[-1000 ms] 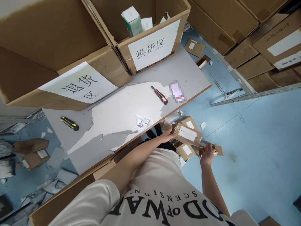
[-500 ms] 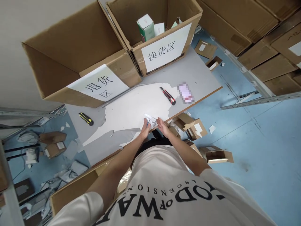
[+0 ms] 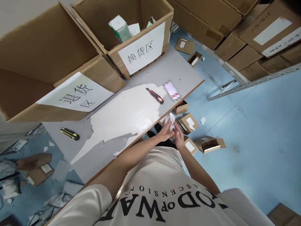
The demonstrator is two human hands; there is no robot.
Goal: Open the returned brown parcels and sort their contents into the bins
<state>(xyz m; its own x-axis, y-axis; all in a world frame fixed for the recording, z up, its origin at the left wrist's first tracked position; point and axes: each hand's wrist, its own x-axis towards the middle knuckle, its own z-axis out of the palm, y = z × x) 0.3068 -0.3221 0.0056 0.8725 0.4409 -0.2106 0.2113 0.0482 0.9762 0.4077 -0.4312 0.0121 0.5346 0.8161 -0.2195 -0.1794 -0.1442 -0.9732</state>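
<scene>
A crumpled white piece of paper (image 3: 172, 119) is bunched between my two hands, just past the table's front edge. My left hand (image 3: 166, 132) is closed on it from the left, with thumb and fingers pressed against the paper. On the right side, my right hand (image 3: 179, 136) curls its fingers against the lower part of the same bundle; part of that contact is hidden. A red and black box cutter (image 3: 155, 96) and a pixelated, phone-like object (image 3: 172, 90) lie on the table behind my hands. Farther left rests a yellow and black box cutter (image 3: 70, 134).
Two large cardboard boxes with paper signs, one left (image 3: 105, 73) and one right (image 3: 113, 51), stand along the back of the grey table (image 3: 188, 70). Opened cartons (image 3: 209, 144) lie on the blue floor at right. Boxes fill a metal shelf (image 3: 254, 83).
Both hands moved right with the paper, from over the table edge to beyond it. The paper is more bunched, and my right fingers have closed in. The view has swung right.
</scene>
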